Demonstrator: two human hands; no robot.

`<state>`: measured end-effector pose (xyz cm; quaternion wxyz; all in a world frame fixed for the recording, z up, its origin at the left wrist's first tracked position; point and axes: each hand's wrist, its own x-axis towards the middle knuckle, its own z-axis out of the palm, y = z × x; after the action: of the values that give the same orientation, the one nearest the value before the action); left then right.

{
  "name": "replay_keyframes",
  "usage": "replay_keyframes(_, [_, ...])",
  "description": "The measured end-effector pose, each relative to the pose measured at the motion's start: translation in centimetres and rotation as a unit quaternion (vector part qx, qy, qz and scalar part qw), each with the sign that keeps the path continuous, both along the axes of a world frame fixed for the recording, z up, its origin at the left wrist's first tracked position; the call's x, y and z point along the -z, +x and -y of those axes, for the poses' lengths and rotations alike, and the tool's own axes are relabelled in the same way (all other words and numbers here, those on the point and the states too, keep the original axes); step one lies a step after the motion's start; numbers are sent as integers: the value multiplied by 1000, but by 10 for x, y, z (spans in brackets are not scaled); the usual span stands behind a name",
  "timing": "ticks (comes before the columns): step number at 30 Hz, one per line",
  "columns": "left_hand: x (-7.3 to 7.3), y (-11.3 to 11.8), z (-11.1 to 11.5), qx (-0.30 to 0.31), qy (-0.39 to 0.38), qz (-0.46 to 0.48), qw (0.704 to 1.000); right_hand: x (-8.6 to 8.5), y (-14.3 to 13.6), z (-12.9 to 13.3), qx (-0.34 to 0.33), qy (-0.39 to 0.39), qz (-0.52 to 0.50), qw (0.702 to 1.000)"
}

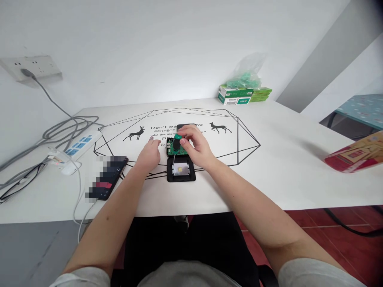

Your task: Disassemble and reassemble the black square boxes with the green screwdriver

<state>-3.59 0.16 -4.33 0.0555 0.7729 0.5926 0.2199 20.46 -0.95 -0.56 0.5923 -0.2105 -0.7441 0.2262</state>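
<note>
My right hand [196, 145] is closed around a screwdriver [177, 142] with a green and black handle. Its thin shaft points down toward a black case half [169, 175] that has a silver plate [181, 169] with a small gold square in it. Directly behind lies another black case part with a green circuit board [170, 150], partly covered by my right hand. My left hand [150, 154] rests on the white mat left of the board, index finger stretched toward some tiny parts [162, 144]. A dark flat object [181, 126] shows behind my right hand.
On the left lie a phone [112, 179], a power strip [80, 146] and tangled grey cables [60, 133]. Green and white boxes [236, 93] with a plastic bag [247, 77] stand at the back. A red and tan package [356, 155] is at the right.
</note>
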Motion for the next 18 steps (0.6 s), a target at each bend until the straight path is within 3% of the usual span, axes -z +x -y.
replay_keyframes(5, [9, -5, -6, -23, -5, 10, 1000, 6, -1, 3, -82, -100, -42, 991])
replay_keyframes(9, [15, -4, -9, -8, 11, 3, 1000, 5, 0, 2, -54, -92, -44, 993])
replay_keyframes(18, [19, 3, -21, -58, 25, -72, 995, 9, -8, 0, -17, -116, -58, 991])
